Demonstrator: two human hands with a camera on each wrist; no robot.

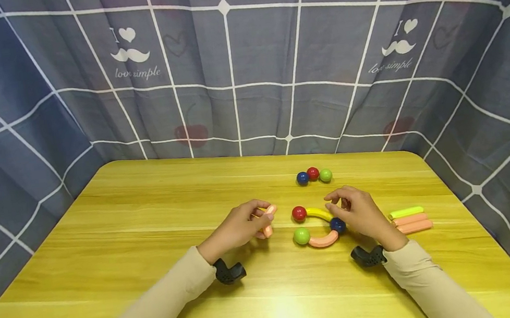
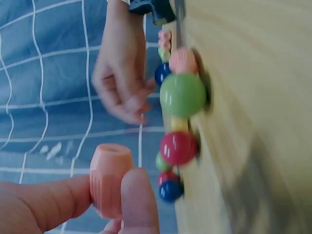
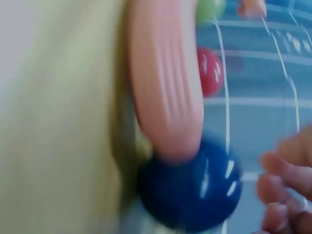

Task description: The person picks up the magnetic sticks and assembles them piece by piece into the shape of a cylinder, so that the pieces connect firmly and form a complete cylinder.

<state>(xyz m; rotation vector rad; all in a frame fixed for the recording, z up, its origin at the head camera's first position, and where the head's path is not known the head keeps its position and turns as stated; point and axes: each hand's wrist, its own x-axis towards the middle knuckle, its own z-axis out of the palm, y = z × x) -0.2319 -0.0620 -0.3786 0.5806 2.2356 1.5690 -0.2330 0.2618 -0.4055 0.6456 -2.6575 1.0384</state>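
My left hand (image 1: 243, 223) pinches a salmon-pink rod (image 1: 267, 226) between thumb and fingers, above the table. In the left wrist view, the pink rod (image 2: 111, 180) shows its end. My right hand (image 1: 358, 213) hovers beside a blue ball (image 1: 337, 225), with bent fingers and nothing between them. On the table, a red ball (image 1: 299, 214) joins a curved yellow rod (image 1: 319, 213) that leads to the blue ball. From there a curved pink rod (image 1: 324, 240) runs to a green ball (image 1: 301, 236). A gap lies between the red and green balls.
Behind the joined pieces sit another blue ball (image 1: 302, 178), red ball (image 1: 313, 174) and green ball (image 1: 325, 175) in a row. To the right lie a yellow-green rod (image 1: 406, 212) and straight pink rods (image 1: 412, 223). A grey checked curtain (image 1: 212, 111) surrounds the wooden table (image 1: 156, 201).
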